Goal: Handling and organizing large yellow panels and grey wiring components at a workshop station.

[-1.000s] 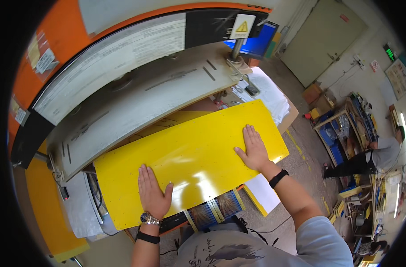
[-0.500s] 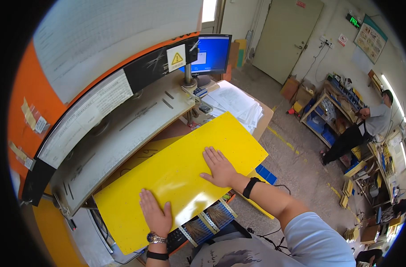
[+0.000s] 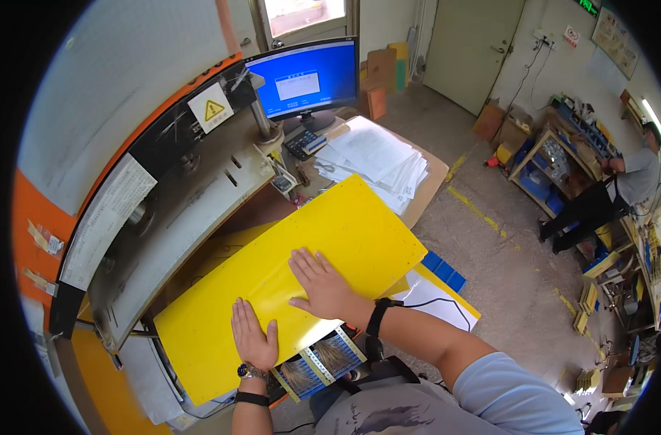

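Observation:
A long yellow sheet or panel (image 3: 367, 232) with a glossy face slants across the front of a machine. My left hand (image 3: 254, 339) lies flat on its near part, thumb out to the side. Higher up and to the right, my right hand (image 3: 325, 287) rests palm down with fingers spread. Neither hand grips anything. Just under the panel's near edge sits a blue and cream rack (image 3: 319, 359) filled with bundles of thin pins or wires.
A machine with a grey bed (image 3: 185, 239) stands left. Behind are a monitor (image 3: 301, 76), a calculator (image 3: 301, 141) and stacked papers (image 3: 374, 156). A blue bin (image 3: 444, 271) is at right. Another person (image 3: 624, 185) stands by shelves (image 3: 544, 167) far right.
My right hand has moved left along the panel. The left hand stays at about the same place on it. The view has shifted, showing more of the monitor.

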`<state>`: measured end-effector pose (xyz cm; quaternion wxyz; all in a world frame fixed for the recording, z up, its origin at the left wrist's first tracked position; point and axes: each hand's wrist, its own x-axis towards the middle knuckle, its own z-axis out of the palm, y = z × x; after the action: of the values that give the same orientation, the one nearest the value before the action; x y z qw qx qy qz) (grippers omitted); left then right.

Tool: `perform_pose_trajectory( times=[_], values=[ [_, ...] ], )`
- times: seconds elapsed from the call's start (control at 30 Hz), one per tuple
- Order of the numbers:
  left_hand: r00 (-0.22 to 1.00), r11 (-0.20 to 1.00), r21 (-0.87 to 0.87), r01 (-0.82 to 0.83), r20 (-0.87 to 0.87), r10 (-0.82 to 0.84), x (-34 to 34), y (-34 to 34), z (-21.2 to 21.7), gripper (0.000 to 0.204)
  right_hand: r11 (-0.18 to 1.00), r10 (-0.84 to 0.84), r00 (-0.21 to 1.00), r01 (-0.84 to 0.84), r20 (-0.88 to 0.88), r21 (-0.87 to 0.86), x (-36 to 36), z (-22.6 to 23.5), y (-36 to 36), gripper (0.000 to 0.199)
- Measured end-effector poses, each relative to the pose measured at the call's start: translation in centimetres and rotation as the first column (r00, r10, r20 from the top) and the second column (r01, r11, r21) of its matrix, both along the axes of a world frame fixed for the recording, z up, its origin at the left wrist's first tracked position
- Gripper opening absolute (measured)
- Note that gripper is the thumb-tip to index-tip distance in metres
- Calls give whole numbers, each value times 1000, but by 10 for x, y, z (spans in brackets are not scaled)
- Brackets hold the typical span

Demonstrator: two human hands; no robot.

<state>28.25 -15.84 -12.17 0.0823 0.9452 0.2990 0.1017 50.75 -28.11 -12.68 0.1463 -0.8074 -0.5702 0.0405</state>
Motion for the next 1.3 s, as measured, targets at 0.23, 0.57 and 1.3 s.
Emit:
perform_pose_trajectory(
  times=[0.23, 0.57, 1.3],
  values=[
    [1000, 1000, 11, -29, 12, 29, 37, -8, 12, 76, 998, 48, 998, -47, -28, 46, -3, -5, 1, 87],
    [999, 999, -27, 47, 20, -47, 63, -12, -4, 75, 977, 95, 992, -77, -82, 200, 8, -14, -3, 85],
    [999, 998, -67, -5, 38, 8, 62, -20, 6, 73, 997, -78, 993, 77, 87, 13, 84, -1, -52, 94]
  ],
)
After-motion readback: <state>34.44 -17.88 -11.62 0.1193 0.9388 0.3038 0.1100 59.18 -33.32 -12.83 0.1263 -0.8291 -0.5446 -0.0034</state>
